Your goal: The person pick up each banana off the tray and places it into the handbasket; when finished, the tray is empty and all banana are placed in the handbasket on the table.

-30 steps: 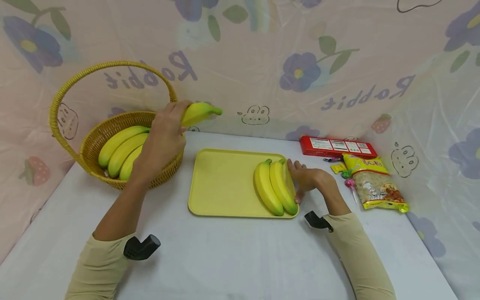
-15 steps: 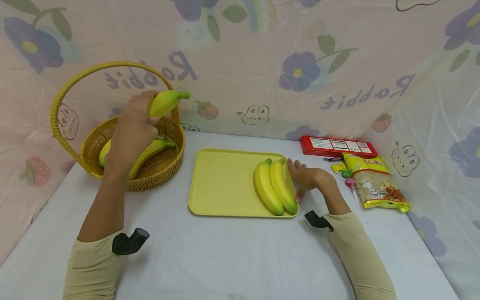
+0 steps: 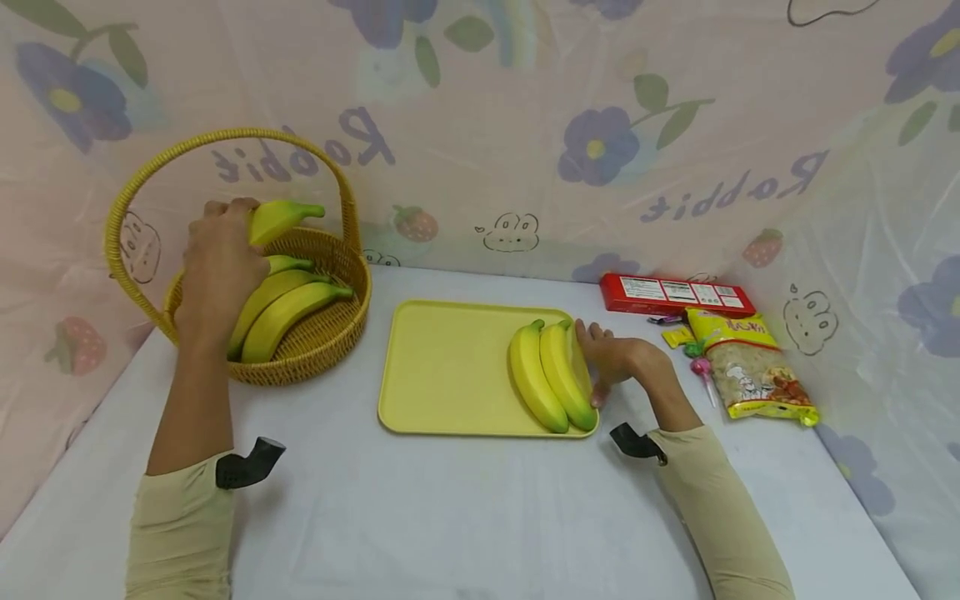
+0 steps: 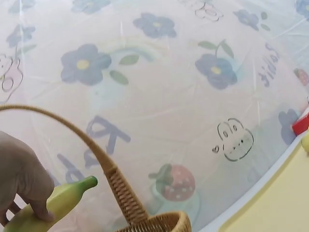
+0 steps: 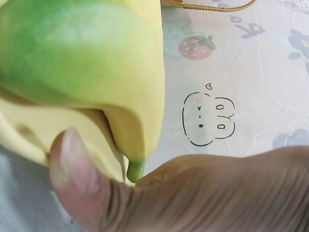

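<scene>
My left hand (image 3: 219, 267) grips a yellow banana (image 3: 276, 221) with a green stem, over the wicker basket (image 3: 318, 357). In the left wrist view this banana (image 4: 66, 199) lies under the thumb and fingers, beside the basket handle (image 4: 118, 186). Several bananas (image 3: 288, 312) lie inside the basket, partly hidden by the hand. On the yellow tray (image 3: 450, 367), two bananas (image 3: 536, 379) lie side by side at the right end. My right hand (image 3: 617, 360) rests at the tray's right edge, fingers extended; in the right wrist view its thumb (image 5: 79, 169) is at the rim near a banana (image 5: 130, 111).
To the right lie a red box (image 3: 675, 293), a yellow snack bag (image 3: 753, 367), a pink lollipop (image 3: 701, 367) and small wrapped sweets (image 3: 677, 336). A printed curtain (image 3: 465, 150) stands behind the white table (image 3: 450, 517). The basket's tall handle (image 3: 240, 133) arches over its opening.
My left hand has carried the banana leftward from the basket's right side, then lowered it over the basket, showing more of the bananas inside. My right hand and the tray have stayed in place.
</scene>
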A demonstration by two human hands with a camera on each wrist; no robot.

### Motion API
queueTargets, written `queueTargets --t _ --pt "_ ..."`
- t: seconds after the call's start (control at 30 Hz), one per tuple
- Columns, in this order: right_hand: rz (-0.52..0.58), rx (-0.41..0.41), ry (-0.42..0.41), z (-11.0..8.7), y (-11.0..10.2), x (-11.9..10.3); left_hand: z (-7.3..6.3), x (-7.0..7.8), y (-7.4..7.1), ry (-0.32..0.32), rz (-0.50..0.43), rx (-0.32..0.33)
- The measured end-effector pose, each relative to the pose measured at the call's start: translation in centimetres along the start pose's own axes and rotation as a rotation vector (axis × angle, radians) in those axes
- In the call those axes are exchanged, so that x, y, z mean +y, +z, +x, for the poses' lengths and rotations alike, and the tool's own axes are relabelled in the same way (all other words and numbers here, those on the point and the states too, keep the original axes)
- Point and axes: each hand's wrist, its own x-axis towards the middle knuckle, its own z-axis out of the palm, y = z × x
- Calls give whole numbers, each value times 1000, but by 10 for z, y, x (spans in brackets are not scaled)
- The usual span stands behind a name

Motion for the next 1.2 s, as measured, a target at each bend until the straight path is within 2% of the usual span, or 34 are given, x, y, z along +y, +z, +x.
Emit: queueTargets --t 0.1,0.3,0.47,0.73,1.2 --pt "1 4 -3 -1 -2 0 5 -12 3 -19 17 -5" --pt "-6 -1 -1 2 0 -1 9 -38 12 22 28 32" --pt "-25 -6 -1 3 1 -1 10 -53 19 38 7 46" --pt "-36 3 -5 3 1 0 15 -67 24 26 4 57" --pt "-40 5 -5 4 1 -1 15 -77 29 -4 47 -39"
